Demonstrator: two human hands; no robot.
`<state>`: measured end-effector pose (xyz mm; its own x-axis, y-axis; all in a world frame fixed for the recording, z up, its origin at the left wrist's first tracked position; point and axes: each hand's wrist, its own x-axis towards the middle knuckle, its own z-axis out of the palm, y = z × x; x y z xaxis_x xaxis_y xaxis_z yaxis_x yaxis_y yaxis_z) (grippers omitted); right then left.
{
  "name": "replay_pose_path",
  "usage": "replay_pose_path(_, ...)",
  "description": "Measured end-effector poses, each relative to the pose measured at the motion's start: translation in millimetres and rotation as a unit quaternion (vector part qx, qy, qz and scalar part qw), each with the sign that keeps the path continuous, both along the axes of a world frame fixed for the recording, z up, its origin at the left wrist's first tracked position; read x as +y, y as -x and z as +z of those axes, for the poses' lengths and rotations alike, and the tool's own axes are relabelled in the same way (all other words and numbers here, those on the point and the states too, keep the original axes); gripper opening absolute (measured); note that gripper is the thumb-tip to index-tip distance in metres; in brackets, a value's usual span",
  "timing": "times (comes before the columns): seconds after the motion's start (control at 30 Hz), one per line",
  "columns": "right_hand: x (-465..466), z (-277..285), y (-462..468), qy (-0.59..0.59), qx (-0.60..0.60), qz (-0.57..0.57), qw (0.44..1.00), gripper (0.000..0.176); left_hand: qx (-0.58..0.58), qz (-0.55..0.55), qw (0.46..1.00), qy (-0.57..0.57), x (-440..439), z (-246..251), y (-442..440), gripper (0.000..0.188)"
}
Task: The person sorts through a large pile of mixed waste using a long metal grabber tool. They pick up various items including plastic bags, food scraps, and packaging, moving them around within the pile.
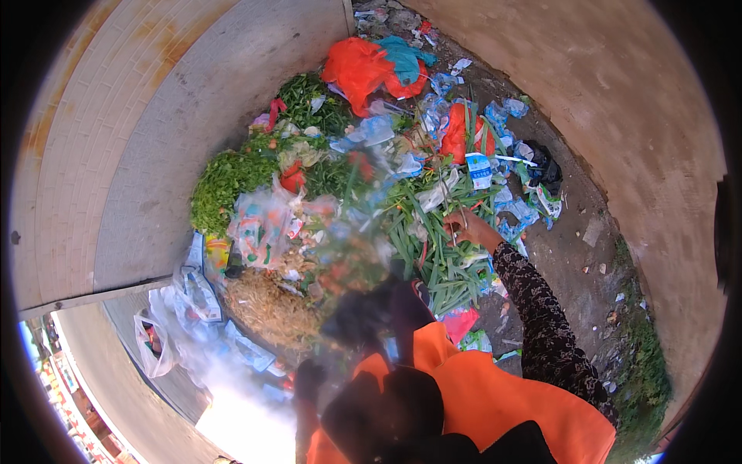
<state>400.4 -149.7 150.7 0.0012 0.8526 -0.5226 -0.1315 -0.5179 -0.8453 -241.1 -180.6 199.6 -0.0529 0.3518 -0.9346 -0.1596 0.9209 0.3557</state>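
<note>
My right hand (470, 227) is closed around the looped handle of thin metal tongs (443, 182), whose slim arms reach up over the waste. Beneath it lie cut green leaf stalks (432, 243), with a white and blue printed packet (479, 171) just above. My left hand (311, 374), dark and blurred, is low in the view beside the orange vest; whether it holds something cannot be told. Leafy greens (223, 191), a clear plastic bag of waste (264, 223) and a heap of tan husk-like scraps (272, 307) lie to the left. A hazy smear blurs the middle.
A pale wall (168, 104) bounds the pile on the left, and a curved tan wall (626, 116) on the right. Red plastic bags (356, 69) lie at the top, a black bag (544, 165) at the right. A tied white bag (153, 345) is at lower left.
</note>
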Motion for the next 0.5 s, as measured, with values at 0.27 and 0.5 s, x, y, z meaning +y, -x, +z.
replay_pose_path(0.27,194.8,-79.7,-71.2,-0.130,-0.476,0.225,0.840,0.019,0.013,0.010,0.999,0.049,-25.2,-15.4,-20.2,0.016)
replay_pose_path(0.5,235.4,-50.4,-52.5,-0.170,-0.378,0.053,0.908,0.012,-0.010,0.013,0.998,0.055,-42.6,-26.1,-31.5,0.016)
